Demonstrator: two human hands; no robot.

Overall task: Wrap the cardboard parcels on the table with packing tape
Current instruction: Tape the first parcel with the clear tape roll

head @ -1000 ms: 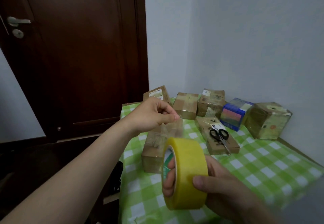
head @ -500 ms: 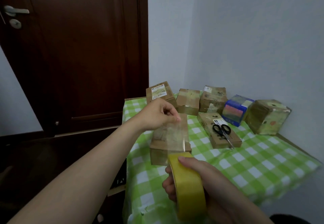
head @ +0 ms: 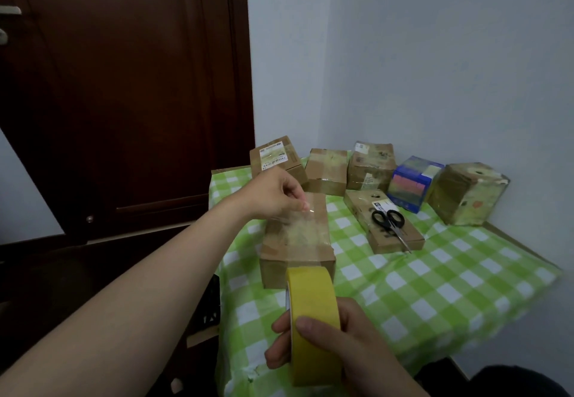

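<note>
Green-checked table [head: 435, 288]: your right hand [head: 351, 344] grips the yellow tape roll [head: 310, 300]; your left hand [head: 273, 195] pinches its clear strip [head: 298, 235] above a parcel [head: 271, 272].

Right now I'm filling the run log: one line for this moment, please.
left hand: pinches end of tape strip | right hand: grips yellow tape roll | nearest parcel: behind strip | scissors: on flat parcel

Scissors [head: 389, 222] on the flat parcel [head: 362, 207]; row of parcels [head: 326, 167] behind it, cube parcel [head: 466, 195] to its right, long parcel [head: 295, 241] to its left.
</note>
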